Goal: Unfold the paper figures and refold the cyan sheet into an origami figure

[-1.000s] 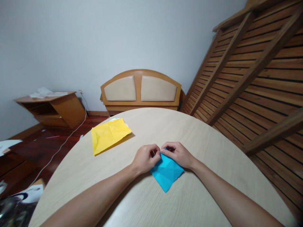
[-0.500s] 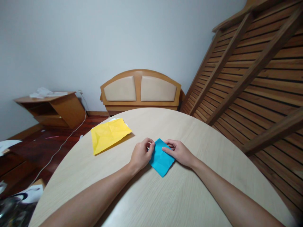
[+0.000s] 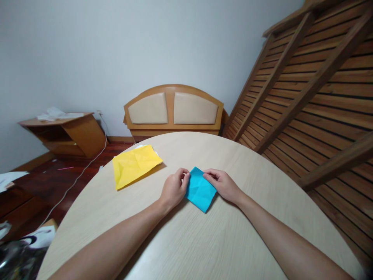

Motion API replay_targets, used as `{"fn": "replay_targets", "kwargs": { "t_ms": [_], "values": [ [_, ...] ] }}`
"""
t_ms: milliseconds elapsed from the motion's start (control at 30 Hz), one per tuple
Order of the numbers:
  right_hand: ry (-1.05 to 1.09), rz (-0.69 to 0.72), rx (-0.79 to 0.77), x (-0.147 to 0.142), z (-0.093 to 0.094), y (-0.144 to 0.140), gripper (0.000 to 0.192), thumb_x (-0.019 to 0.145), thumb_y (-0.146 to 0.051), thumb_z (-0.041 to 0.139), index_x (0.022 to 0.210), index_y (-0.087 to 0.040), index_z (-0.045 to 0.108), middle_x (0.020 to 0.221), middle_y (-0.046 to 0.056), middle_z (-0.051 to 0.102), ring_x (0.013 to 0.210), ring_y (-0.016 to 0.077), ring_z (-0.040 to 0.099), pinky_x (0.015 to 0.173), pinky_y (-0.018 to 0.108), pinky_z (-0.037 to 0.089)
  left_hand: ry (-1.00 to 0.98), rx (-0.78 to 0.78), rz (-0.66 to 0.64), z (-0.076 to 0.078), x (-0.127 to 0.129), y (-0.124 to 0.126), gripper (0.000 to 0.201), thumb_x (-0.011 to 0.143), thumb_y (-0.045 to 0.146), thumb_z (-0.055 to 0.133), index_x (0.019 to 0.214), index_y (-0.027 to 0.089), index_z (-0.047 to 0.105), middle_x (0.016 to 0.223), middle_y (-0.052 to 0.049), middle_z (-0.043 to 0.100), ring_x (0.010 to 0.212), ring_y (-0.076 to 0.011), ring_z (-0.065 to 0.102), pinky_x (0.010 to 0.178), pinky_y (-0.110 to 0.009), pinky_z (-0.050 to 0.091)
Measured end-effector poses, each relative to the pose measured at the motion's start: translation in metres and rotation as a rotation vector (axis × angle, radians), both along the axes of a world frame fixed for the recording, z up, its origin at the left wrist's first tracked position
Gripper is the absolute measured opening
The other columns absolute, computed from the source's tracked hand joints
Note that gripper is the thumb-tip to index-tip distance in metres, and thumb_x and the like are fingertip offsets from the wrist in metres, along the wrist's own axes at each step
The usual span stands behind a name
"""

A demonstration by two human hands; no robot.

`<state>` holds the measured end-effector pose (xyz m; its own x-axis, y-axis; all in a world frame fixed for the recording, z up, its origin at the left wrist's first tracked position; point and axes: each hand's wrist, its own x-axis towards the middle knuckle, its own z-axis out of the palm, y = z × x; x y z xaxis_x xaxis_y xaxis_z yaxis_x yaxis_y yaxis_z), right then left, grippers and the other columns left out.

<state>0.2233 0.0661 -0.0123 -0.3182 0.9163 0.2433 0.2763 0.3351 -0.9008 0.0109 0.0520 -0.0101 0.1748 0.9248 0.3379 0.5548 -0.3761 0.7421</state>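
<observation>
Blue folded paper (image 3: pixel 199 190) flat on round table (image 3: pixel 204 241), between both sets of fingertips, left hand (image 3: pixel 174 189) pinching its left edge, right hand (image 3: pixel 223 185) pinching its right edge, yellow sheet (image 3: pixel 134 165) well left of left fingers

The left hand (image 3: pixel 174 189) is covering the left edge of the blue paper (image 3: pixel 199 190), and the right hand (image 3: pixel 223 184) is hiding its right corner. Both forearms are running off the bottom edge. Far left of the left hand, dark objects (image 3: pixel 17 258) are blurring together at the corner, cut off, and the table (image 3: pixel 186 241) is being cropped below.
</observation>
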Motion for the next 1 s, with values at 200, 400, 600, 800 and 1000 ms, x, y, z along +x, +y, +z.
{"fn": "replay_targets", "kwargs": {
  "t_ms": [200, 400, 600, 800, 1000],
  "values": [
    [-0.018, -0.061, 0.020, 0.005, -0.004, 0.004, 0.032, 0.092, -0.047, 0.059, 0.097, -0.018, 0.072, 0.085, 0.004, 0.070, 0.076, 0.0192, 0.061, 0.066, 0.029, 0.045, 0.030, -0.013, -0.013, -0.004, 0.000, 0.004, 0.025, 0.097, 0.035, 0.049, 0.097, 0.017, 0.066, 0.072, -0.003, 0.068, 0.062, -0.0165, 0.060, 0.057, -0.025, 0.037],
    [-0.074, -0.103, 0.025, 0.010, -0.002, 0.004, 0.037, 0.089, -0.053, 0.062, 0.090, -0.017, 0.071, 0.061, -0.003, 0.052, 0.056, 0.0136, 0.046, 0.051, 0.026, 0.033, 0.071, -0.002, -0.008, 0.000, -0.001, 0.004, 0.025, 0.098, 0.036, 0.047, 0.099, 0.018, 0.064, 0.067, -0.002, 0.066, 0.058, -0.0156, 0.057, 0.055, -0.024, 0.034],
    [-0.127, -0.182, 0.080, 0.020, 0.000, 0.009, 0.036, 0.086, -0.053, 0.065, 0.085, -0.018, 0.073, 0.054, -0.005, 0.045, 0.051, 0.0129, 0.042, 0.049, 0.027, 0.031, 0.215, 0.065, 0.019, 0.004, -0.004, 0.002, 0.025, 0.099, 0.036, 0.045, 0.102, 0.020, 0.063, 0.065, 0.000, 0.066, 0.056, -0.0156, 0.058, 0.055, -0.025, 0.033],
    [-0.087, -0.301, 0.292, 0.016, 0.009, 0.002, 0.030, 0.092, -0.044, 0.058, 0.103, -0.019, 0.071, 0.106, 0.009, 0.070, 0.093, 0.0233, 0.063, 0.080, 0.036, 0.049, 0.228, 0.087, -0.006, 0.000, -0.001, 0.002, 0.026, 0.101, 0.037, 0.044, 0.102, 0.020, 0.064, 0.065, -0.001, 0.067, 0.057, -0.0155, 0.059, 0.055, -0.024, 0.034],
    [-0.157, -0.216, 0.357, -0.013, 0.018, -0.013, 0.018, 0.092, -0.037, 0.061, 0.087, -0.021, 0.070, 0.089, 0.005, 0.072, 0.085, 0.0216, 0.065, 0.081, 0.034, 0.049, 0.250, 0.113, -0.094, -0.002, 0.005, -0.005, 0.027, 0.100, 0.037, 0.045, 0.103, 0.020, 0.065, 0.066, -0.001, 0.068, 0.056, -0.0148, 0.059, 0.055, -0.024, 0.035]
  ]
}}
